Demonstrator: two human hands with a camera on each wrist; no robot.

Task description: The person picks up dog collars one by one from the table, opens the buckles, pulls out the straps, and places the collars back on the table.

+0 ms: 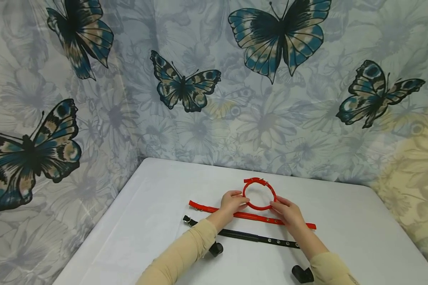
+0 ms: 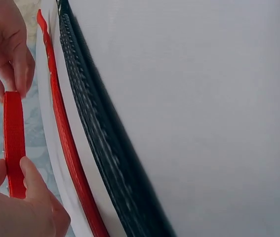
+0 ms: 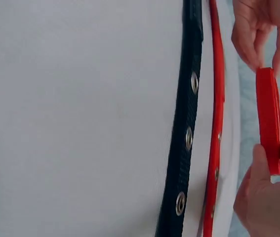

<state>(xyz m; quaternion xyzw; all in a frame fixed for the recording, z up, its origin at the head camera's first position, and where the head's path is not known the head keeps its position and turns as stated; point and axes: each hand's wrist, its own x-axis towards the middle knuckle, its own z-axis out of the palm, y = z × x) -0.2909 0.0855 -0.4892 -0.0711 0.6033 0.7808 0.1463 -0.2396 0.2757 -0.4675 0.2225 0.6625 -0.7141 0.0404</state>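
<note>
Butterfly-print cloth [image 1: 114, 118] hangs at the left and along the back, behind a white table [image 1: 164, 182]. The leftmost thing on the table is a black strap [image 1: 242, 235], its metal buckle at its left end. Just behind it, a red strap [image 1: 251, 216] lies roughly parallel, its left end starting slightly farther right. The left sleeve [image 1: 182, 249], beige, reaches in from the front, and that forearm crosses above both straps. A small black piece [image 1: 216, 249] shows beside it.

Next comes the left hand [image 1: 233, 202], pinching the left side of a red loop [image 1: 259, 208] between thumb and fingers. The loop is held at the middle of the work, behind the red strap, its round opening facing the head camera. Its buckle and a short strap end are at the top; whether its lower edge touches the table I cannot tell.

The right hand [image 1: 289, 211] pinches the loop's right side. Below it, metal eyelets run along both straps' right portions. The right forearm crosses the red strap and hides the black strap's end. Another black piece [image 1: 302, 274] shows beside the right sleeve [image 1: 331, 269]. Yellowish light tints the cloth at far right.
</note>
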